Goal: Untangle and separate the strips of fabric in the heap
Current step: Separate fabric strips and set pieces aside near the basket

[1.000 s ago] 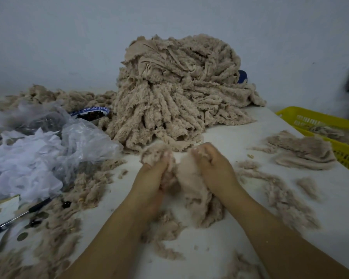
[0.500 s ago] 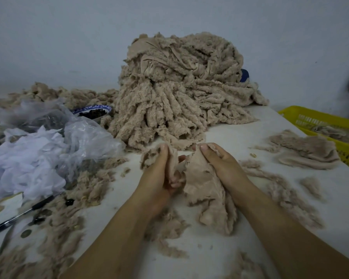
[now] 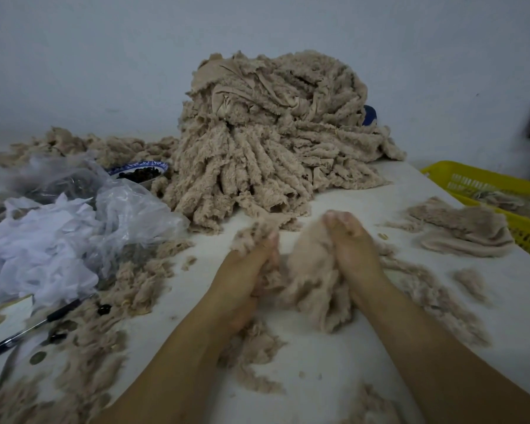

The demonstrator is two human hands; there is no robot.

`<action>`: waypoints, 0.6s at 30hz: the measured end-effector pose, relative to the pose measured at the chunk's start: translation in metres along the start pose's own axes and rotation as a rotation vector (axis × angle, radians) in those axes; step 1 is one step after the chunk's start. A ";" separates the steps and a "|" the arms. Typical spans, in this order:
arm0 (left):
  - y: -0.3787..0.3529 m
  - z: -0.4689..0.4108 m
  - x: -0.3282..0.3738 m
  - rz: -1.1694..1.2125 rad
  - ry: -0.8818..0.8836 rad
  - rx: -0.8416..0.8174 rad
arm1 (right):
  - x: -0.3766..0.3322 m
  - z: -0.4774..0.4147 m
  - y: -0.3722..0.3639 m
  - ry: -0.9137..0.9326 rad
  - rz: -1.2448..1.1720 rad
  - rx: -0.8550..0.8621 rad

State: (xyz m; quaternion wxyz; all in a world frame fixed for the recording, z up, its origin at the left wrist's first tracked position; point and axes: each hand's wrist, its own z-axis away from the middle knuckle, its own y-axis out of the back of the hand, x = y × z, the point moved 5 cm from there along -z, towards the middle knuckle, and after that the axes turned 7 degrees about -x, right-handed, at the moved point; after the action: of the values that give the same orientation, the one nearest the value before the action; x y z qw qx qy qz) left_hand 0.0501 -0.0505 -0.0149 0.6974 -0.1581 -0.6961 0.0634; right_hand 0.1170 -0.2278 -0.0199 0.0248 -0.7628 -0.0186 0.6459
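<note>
A tall heap of beige fleecy fabric strips point(image 3: 270, 142) stands at the back of the white table point(image 3: 334, 362). In front of it both hands work one beige fabric piece point(image 3: 311, 280). My left hand point(image 3: 245, 280) grips its fluffy left end, fingers curled round it. My right hand point(image 3: 352, 249) pinches the piece's top right edge, and the smooth side of the cloth hangs down below it. Part of the piece is hidden behind both hands.
Crumpled clear and white plastic bags point(image 3: 58, 228) lie at the left, with a blue-rimmed bowl point(image 3: 141, 171) behind them. A pen point(image 3: 28, 328) lies near the left edge. A yellow basket point(image 3: 499, 194) sits at the right, a separated strip point(image 3: 462, 231) beside it. Fluff litters the table.
My hands have drawn slightly apart and the piece has turned between them. My right hand has lifted its edge higher while the left has shifted lower on the fluffy end.
</note>
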 end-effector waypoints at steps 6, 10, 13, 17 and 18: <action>0.016 -0.004 0.008 -0.102 -0.106 0.111 | 0.005 -0.012 0.033 -0.140 -0.257 0.184; 0.006 -0.002 0.001 -0.228 -0.012 0.106 | 0.003 -0.005 -0.001 -0.189 -0.469 0.004; 0.004 0.003 0.002 -0.367 0.048 0.082 | -0.002 -0.002 -0.007 -0.190 -0.551 -0.082; -0.013 0.007 -0.011 -0.604 0.218 -0.015 | -0.008 0.002 -0.016 -0.181 -0.532 -0.159; -0.014 0.006 -0.012 -0.583 0.192 -0.022 | -0.008 0.003 -0.017 -0.181 -0.521 -0.171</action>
State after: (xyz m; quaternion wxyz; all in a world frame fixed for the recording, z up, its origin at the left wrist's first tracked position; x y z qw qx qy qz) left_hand 0.0417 -0.0662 -0.0225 0.7470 0.0353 -0.6437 -0.1621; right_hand 0.1130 -0.2108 -0.0116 0.1239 -0.6708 -0.2703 0.6794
